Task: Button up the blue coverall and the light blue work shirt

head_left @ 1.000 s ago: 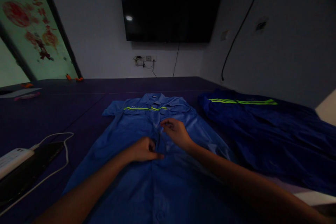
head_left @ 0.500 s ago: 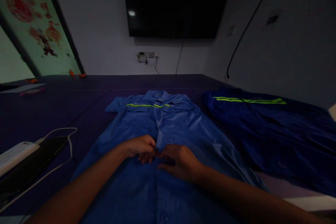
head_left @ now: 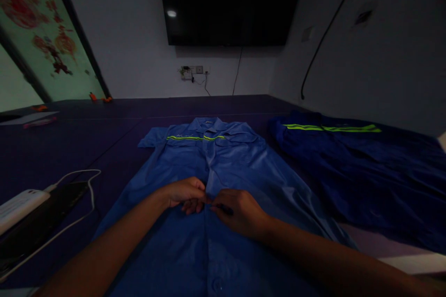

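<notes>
A blue short-sleeved work shirt (head_left: 167, 241) lies spread out face up in front of me, collar at the far end, a yellow-green stripe across its chest. My left hand (head_left: 188, 195) is closed, pinching the shirt's front edge at the middle. Against its fingertips, my right hand (head_left: 240, 209) pinches the same front placket from the right side. What exactly sits between the fingertips is hidden and dim. Nearer to me on the placket, a round button (head_left: 217, 284) shows.
A dark blue garment (head_left: 348, 167) with a yellow-green stripe lies to the right. On the left, a white power bank (head_left: 22, 206) with a white cable (head_left: 91, 190) rests by a black phone-like slab (head_left: 52, 216). A large screen (head_left: 233, 4) hangs on the far wall.
The right hand's thumb has closed toward its fingers at the shirt's edge. My left hand stays nearly in place. The whole view has shifted slightly.
</notes>
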{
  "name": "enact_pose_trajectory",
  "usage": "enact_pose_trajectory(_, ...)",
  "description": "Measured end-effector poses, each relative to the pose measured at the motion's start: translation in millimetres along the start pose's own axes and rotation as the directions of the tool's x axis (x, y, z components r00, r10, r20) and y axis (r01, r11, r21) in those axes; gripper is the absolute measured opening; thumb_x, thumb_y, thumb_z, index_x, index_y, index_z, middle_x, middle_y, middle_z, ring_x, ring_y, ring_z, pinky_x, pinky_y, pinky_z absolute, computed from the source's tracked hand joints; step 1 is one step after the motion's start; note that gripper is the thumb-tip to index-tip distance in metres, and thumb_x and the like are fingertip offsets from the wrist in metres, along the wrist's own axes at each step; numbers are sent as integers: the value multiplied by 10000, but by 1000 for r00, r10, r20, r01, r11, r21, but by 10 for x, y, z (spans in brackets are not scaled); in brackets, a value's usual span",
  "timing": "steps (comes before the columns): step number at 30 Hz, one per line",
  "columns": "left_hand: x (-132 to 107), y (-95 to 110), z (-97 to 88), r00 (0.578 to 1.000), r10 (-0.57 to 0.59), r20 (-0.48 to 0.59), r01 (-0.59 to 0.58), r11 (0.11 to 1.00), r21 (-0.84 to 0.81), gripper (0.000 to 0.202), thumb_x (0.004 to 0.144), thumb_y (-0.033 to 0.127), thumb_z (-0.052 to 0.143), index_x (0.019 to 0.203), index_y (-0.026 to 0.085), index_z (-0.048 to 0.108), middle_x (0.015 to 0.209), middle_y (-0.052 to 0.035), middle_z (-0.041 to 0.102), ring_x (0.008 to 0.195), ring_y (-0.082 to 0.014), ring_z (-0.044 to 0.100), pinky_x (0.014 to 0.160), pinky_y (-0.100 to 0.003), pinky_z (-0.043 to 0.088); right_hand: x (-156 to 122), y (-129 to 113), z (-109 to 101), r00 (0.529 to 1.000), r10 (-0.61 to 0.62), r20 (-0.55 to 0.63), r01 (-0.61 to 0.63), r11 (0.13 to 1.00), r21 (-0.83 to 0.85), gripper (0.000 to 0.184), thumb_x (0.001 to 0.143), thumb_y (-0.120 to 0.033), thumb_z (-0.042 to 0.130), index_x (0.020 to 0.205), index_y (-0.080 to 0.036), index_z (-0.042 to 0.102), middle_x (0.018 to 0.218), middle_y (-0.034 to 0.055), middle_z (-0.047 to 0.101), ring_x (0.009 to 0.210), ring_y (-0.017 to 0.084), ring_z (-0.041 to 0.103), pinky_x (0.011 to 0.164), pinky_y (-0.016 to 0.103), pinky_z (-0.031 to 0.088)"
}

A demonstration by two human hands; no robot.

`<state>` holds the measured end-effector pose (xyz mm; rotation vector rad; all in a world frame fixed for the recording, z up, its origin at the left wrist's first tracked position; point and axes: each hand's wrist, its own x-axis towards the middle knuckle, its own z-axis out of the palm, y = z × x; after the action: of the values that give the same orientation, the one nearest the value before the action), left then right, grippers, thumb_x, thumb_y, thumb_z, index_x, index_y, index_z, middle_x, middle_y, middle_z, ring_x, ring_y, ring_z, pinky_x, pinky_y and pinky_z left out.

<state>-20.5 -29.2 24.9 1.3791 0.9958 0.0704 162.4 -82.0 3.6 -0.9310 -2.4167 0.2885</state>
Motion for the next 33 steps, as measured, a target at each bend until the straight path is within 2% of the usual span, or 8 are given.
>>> enact_pose_trajectory(3,2,-6,5,1000,11,-8,-11,1000,-13,246,621,297,598,484,108,522,409,1,576,265,-60,449,236,-125,248,1,9,-12,1000,-23,4,23,1000,4,130,785,-208,499,812,-171,621,734,17,626,635,93,552,580,189,388)
enact_pose_trajectory(11,9,-12,19,1000,-7,-18,6,999,-31,242,627,293,577,481,110,517,403,-1,572,257,-59,438,231,-126,237,-21,45,5,997,-82,7,83,995,-64,171,775,-294,547,887,-186,618,798,24,648,719,123,583,624,209,410)
enact_pose_trajectory(16,13,-12,14,1000,-10,-22,9,1000,-27,221,645,279,550,503,113,519,417,-1,580,263,-59,439,236,-129,234,-22,47,25,997,-70,-13,69,995,-69,156,780,-286,536,871,-188,617,775,15,645,669,107,577,600,200,402)
enact_pose_trajectory(33,21,-17,13,1000,8,-19,-8,1000,27,233,655,287,559,502,115,516,411,13,564,270,-53,433,239,-129,243,-2,28,31,993,-117,1,117,991,-69,131,738,-135,477,723,-175,601,647,1,608,564,90,532,516,190,347)
